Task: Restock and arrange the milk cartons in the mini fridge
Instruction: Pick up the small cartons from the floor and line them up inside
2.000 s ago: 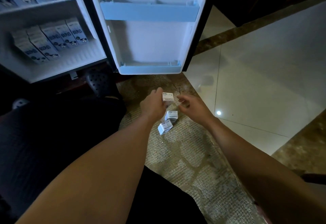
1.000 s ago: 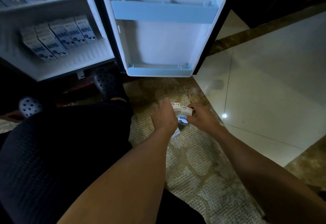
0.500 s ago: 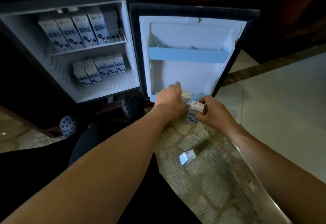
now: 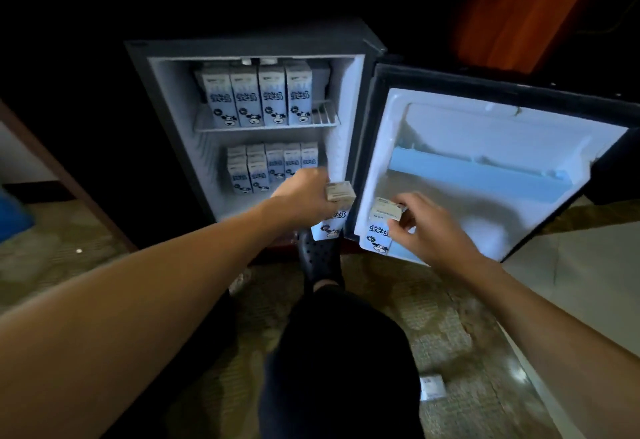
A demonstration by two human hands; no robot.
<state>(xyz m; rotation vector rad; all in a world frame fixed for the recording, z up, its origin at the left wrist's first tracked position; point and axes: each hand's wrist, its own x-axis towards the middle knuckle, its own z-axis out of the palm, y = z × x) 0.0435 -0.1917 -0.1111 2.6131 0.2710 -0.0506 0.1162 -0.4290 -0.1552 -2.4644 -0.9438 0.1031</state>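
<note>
The mini fridge (image 4: 349, 68) stands open, with its door (image 4: 433, 120) swung out to the right. Several blue-and-white milk cartons stand on the upper wire shelf (image 4: 256, 97) and several more on the fridge floor (image 4: 273, 165). My left hand (image 4: 304, 198) grips one milk carton (image 4: 334, 212) just in front of the lower compartment's right side. My right hand (image 4: 426, 227) holds a second carton (image 4: 379, 227) in front of the door's lower left corner. One more carton (image 4: 433, 386) lies on the carpet near my right forearm.
The door carries a blue upper rack (image 4: 485, 179) and a lower rack (image 4: 405, 251) partly hidden behind my right hand. My dark-clad leg and a black perforated shoe (image 4: 318, 258) sit in front of the fridge on patterned carpet (image 4: 433, 317). Pale floor tiles (image 4: 588, 265) lie to the right.
Both hands lifted a carton each from the carpet and rose toward the open fridge. The left carton has shifted left toward the lower compartment. One carton stays behind on the carpet.
</note>
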